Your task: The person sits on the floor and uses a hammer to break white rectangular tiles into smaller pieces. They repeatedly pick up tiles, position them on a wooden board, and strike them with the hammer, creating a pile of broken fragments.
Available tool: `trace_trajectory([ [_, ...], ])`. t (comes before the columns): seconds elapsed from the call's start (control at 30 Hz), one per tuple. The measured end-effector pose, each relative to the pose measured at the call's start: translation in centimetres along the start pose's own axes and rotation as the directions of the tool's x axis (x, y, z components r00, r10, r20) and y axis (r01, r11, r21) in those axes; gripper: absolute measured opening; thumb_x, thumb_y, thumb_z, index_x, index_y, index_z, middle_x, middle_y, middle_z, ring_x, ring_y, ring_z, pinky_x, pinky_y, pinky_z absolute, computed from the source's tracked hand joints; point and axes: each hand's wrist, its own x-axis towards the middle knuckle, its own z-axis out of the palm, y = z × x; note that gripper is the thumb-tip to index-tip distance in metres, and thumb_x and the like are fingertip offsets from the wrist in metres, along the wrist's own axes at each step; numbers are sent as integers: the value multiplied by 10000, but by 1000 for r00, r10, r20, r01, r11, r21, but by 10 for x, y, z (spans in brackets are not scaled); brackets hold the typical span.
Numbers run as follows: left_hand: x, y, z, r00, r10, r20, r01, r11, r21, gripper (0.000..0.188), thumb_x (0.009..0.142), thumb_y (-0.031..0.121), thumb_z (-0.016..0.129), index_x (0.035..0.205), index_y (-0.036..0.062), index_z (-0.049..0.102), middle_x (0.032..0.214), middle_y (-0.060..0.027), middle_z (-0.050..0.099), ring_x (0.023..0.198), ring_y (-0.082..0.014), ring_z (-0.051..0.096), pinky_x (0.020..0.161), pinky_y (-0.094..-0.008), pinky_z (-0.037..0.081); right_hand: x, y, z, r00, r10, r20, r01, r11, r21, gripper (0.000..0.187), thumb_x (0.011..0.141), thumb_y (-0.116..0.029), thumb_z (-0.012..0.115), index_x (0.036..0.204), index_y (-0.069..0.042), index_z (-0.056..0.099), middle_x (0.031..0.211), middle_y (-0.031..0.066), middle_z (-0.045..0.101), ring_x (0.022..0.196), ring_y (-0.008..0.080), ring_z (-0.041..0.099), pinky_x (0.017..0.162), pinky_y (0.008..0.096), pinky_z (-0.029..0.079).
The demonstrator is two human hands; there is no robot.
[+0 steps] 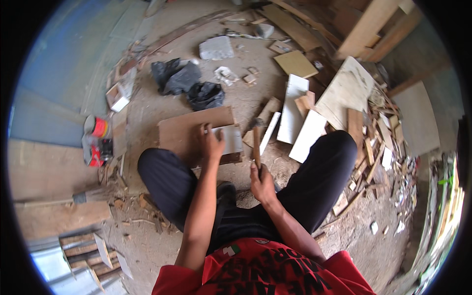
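Between my bent knees lies a box-like wooden piece (pixel 184 125) made of brown board, with a white panel (pixel 232 139) at its right end. My left hand (pixel 212 146) is on top of it, fingers bent and gripping around the inner edge of the white panel. Whether a small item sits between those fingertips is too small to tell. In my right hand (pixel 263 183) is a hammer (pixel 256 145), its wooden handle wrapped by closed fingers. The hammer's dark head is raised, just right of the white panel and apart from it.
Black plastic bags (pixel 179 76) and a pale slab (pixel 216 47) lie ahead. White boards (pixel 293 105) and a heap of wood scraps (pixel 378 142) crowd the right. At left stand a red-and-yellow can (pixel 100 127) and a red-and-black container (pixel 93 151) near the wall.
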Motion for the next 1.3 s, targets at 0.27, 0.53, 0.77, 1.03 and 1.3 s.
trace_trajectory([
  [0.27,-1,21,-6,967,160,-198,-179,980,-84,341,891,183,651,1193,41,585,1287,-164,549,1228,-384,505,1109,-604,299,4,17,-1,999,43,12,-44,998,47,488,1019,-417,531,927,61,561,716,155,573,678,234,561,656,409,472],
  [0.53,-12,42,-22,927,374,-39,-370,886,-280,161,815,214,752,912,91,717,954,-59,671,1005,-295,590,948,-441,400,5,13,-5,994,99,41,-102,991,85,451,1000,-383,574,923,62,559,712,150,575,672,234,558,654,402,470],
  [0.77,-12,44,-8,918,385,-98,-395,859,-326,122,788,134,764,901,93,740,908,-47,693,961,-285,607,923,-416,427,3,11,-5,997,68,40,-72,992,101,429,984,-360,600,938,65,576,731,159,596,685,243,580,665,400,482],
  [1.03,2,34,-1,936,255,-243,-330,877,-350,264,876,181,690,1099,40,672,1108,-156,647,1027,-360,596,904,-446,445,-6,1,-14,1000,-12,17,13,999,-44,501,1033,-413,499,953,77,571,728,221,598,688,296,618,662,443,483],
  [1.3,5,24,8,932,309,-190,-312,950,16,227,875,202,669,1001,13,666,1071,-159,637,1026,-353,587,948,-488,426,-16,4,-9,980,-197,-2,196,978,-65,512,1073,-425,407,950,39,585,638,121,550,567,216,542,557,393,439],
])
